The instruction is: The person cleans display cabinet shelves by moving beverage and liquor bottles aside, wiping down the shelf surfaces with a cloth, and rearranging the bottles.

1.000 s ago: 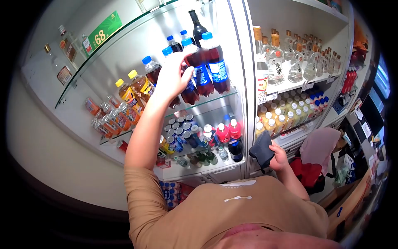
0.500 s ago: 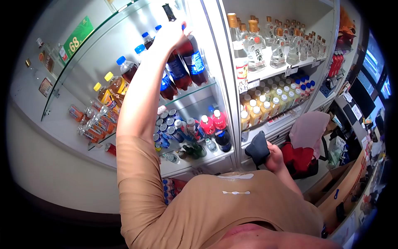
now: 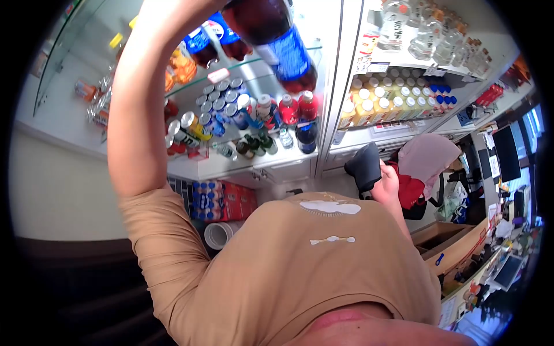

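My left arm reaches up, and only the wrist edge of my left hand [image 3: 202,7] shows at the top border. Its fingers lie outside the view. From there a large cola bottle [image 3: 283,52] with a blue label hangs tilted in front of the glass shelf [image 3: 254,72]; its neck is cut off. More cola bottles [image 3: 222,37] stand behind it. Low at the right, my right hand [image 3: 386,183] is closed around a black barcode scanner [image 3: 365,166], held by its handle with the head turned to the left.
Below the glass shelf stand drink cans [image 3: 222,104], red-capped bottles [image 3: 297,108] and small green bottles [image 3: 259,142]. A right-hand cabinet carries clear liquor bottles [image 3: 430,34] and juice bottles [image 3: 384,104]. A chair with a pink cover [image 3: 427,155] and an open carton [image 3: 456,242] are at the right.
The cola bottle has come off the shelf toward me, and my left hand has moved mostly out of the top of the view. The view has tipped downward. My right hand keeps the scanner.
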{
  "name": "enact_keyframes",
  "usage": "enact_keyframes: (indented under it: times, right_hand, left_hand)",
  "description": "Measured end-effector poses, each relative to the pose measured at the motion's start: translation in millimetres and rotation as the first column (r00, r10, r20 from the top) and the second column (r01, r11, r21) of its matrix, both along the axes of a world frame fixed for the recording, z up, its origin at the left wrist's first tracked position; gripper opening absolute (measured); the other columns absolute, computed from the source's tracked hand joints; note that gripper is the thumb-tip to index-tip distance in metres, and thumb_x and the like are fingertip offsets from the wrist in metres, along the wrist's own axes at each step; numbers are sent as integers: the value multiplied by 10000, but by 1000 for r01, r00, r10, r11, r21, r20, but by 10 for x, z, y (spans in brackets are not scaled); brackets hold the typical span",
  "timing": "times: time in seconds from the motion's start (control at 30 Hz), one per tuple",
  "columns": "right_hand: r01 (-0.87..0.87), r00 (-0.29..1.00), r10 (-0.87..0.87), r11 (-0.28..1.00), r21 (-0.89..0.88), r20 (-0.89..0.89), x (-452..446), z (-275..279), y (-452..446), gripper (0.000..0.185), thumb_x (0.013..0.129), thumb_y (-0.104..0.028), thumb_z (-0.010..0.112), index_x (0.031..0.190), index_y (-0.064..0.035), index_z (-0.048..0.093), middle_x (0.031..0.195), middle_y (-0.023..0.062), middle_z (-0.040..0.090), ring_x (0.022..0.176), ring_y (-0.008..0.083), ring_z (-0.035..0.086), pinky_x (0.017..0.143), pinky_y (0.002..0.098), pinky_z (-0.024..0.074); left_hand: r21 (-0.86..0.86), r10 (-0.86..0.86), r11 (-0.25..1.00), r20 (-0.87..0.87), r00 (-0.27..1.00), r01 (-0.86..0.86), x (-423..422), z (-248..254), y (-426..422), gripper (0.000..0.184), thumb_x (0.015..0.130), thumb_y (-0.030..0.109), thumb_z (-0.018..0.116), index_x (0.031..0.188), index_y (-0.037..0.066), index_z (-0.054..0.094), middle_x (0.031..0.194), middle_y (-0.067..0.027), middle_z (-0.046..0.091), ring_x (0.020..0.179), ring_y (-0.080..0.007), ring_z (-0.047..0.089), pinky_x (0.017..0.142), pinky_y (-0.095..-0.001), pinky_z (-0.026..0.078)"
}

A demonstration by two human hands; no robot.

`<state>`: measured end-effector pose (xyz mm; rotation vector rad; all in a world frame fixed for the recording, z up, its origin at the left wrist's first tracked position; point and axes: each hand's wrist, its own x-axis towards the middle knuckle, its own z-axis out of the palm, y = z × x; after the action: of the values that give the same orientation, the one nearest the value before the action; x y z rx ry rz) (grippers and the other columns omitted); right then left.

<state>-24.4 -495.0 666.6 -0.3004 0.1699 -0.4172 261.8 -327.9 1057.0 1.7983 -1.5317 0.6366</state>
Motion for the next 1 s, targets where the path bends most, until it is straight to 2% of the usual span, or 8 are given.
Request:
enact_keyframes:
  times: [0.07,0.1,0.13,0.33,0.43,0.53,0.6,1.0]
  right_hand:
    - [-15,999,15,1000,-6,-39,43,-20,-33,533,799,-116,444,1303,45,380,1281,179,487,1197,295,469,1051,415,334]
    - [-28,998,28,1000,-13,-54,70,-23,-44,534,798,-118,446,1302,45,381,1281,179,488,1195,295,470,1050,414,334]
    - [-39,997,37,999,-21,-65,91,-40,-47,536,796,-121,448,1301,45,382,1281,178,488,1193,294,471,1050,413,335]
    - [-92,987,81,993,-78,-141,124,-127,-77,559,795,-166,462,1304,47,377,1269,172,497,1157,287,492,1016,391,357]
    - [-116,981,98,988,-106,-165,136,-59,-62,567,778,-177,478,1289,53,392,1258,164,505,1154,283,494,1013,386,359]
    - [-134,979,111,983,-127,-174,143,-27,-43,577,780,-194,478,1292,55,388,1258,165,505,1154,282,494,1012,382,358]
    - [-143,979,121,981,-130,-163,144,-21,-36,581,780,-196,477,1295,56,383,1257,165,504,1154,283,494,1011,380,358]
    - [-97,983,65,977,-192,-169,-33,-11,53,596,781,-232,493,1296,45,380,1252,170,501,1161,290,484,1016,387,346]
  left_hand:
    - [244,155,964,-192,969,-106,-163,-101,289,282,762,315,674,752,50,579,658,-79,573,605,-193,534,601,-318,441]
    - [245,-5,970,-35,999,13,29,-312,375,329,802,367,668,786,57,559,716,-110,571,667,-240,565,646,-324,467]
    - [267,-8,964,32,999,-1,109,-509,479,319,776,332,697,767,53,542,707,-79,522,658,-194,519,639,-281,441]
    - [498,296,838,-69,953,-224,573,-1740,1012,317,734,296,732,777,55,530,734,-110,532,687,-261,539,633,-343,449]
    - [493,414,814,-117,903,-309,869,-2264,1221,313,712,276,746,787,64,528,749,-129,547,723,-313,557,639,-391,456]
    - [485,488,771,-35,872,-412,1216,-2695,1311,325,706,279,753,817,61,539,799,-135,536,764,-319,561,662,-398,461]
    - [495,524,756,-66,849,-429,1360,-2897,1284,330,704,282,755,832,66,541,824,-139,535,772,-324,564,678,-404,464]
    - [468,630,711,-92,771,-525,1893,-3309,1069,352,696,286,766,874,81,543,878,-161,545,803,-354,576,700,-422,469]
